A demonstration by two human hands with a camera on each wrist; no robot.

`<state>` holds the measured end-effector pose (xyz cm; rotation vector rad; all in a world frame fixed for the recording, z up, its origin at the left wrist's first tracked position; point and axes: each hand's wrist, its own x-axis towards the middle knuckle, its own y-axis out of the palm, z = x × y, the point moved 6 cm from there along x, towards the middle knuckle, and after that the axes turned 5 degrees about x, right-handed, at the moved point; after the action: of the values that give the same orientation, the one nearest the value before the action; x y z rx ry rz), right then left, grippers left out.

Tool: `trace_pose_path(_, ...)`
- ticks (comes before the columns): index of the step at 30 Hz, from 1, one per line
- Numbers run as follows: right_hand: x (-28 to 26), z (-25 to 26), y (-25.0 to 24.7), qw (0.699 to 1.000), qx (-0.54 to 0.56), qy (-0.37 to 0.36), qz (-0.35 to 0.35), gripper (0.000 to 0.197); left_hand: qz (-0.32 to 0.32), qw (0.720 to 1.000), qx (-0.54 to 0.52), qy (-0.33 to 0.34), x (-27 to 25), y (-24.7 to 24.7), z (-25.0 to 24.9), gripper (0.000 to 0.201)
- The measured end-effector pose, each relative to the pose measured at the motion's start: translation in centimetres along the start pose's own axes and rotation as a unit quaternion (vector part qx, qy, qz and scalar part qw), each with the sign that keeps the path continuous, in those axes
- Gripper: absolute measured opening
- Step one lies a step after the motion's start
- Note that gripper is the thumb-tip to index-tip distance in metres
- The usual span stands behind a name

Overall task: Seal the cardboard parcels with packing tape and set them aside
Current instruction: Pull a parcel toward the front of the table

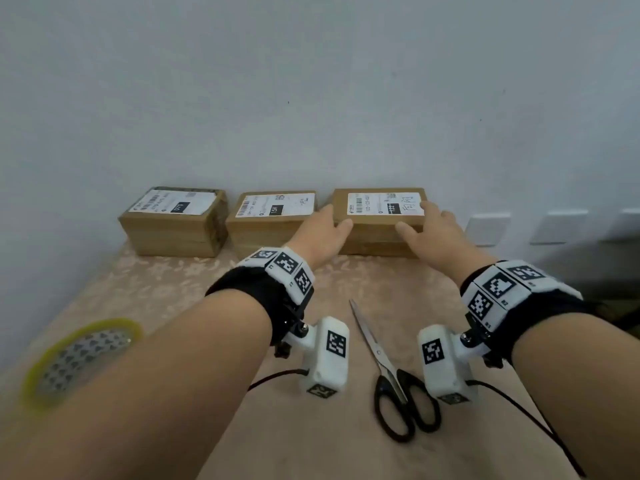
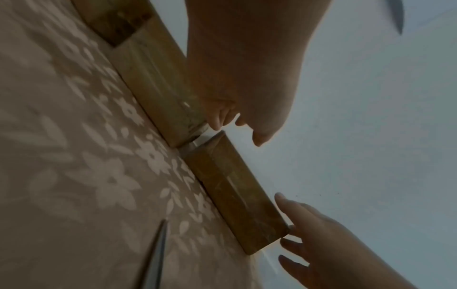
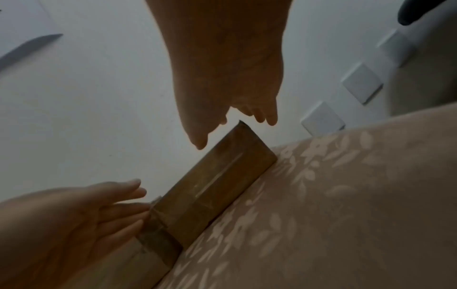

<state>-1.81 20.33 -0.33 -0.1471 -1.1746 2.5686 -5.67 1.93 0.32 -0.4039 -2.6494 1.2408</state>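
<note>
Both hands, left (image 1: 323, 233) and right (image 1: 431, 233), flank the rightmost parcel (image 1: 379, 223); scissors (image 1: 391, 372) lie nearer.

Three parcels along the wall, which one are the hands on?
The rightmost parcel. The left hand is at its left end and the right hand at its right end. The middle parcel and the left parcel sit untouched.
</note>
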Motion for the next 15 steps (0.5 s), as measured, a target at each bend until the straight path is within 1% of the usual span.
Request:
trace_pose_path(2,0.7,-0.5,0.4,1.000,0.022,0.002,0.011,0.065,0.008,1.000,-0.022,-0.010,0.6,0.7,0.1,0.043)
trace_pose_path(4,0.8,-0.9,0.9,0.998,0.057,0.004,0.024,0.065,0.013,0.999,-0.031,-0.018,0.6,1.2,0.1,0.042)
trace_pose_path(7,0.6,-1.3,0.8,0.995,0.099,0.006,0.011,0.065,0.002,0.998,-0.064,-0.023,0.6,1.2,0.1,0.037)
trace_pose_path(10,-0.2,-1.2,-0.4,0.991,0.128,0.006,-0.033,0.057,-0.018,0.995,-0.098,-0.015,-0.3,0.3,-0.5,0.032)
trace_pose_path(11,-0.6,-1.1,-1.0,0.990,0.131,0.002,-0.055,0.053,-0.023,0.994,-0.103,-0.015,-0.6,0.1,-0.7,0.028)
trace_pose_path(13,-1.8,-0.7,-2.5,0.984,0.141,-0.004,-0.106,0.043,-0.032,0.992,-0.122,-0.019,-2.0,-0.9,-1.5,0.014)
trace_pose_path(15,-3.2,-0.3,-3.9,0.978,0.154,0.003,-0.140,0.035,-0.052,0.985,-0.162,-0.024,-3.7,-2.1,-2.3,0.017)
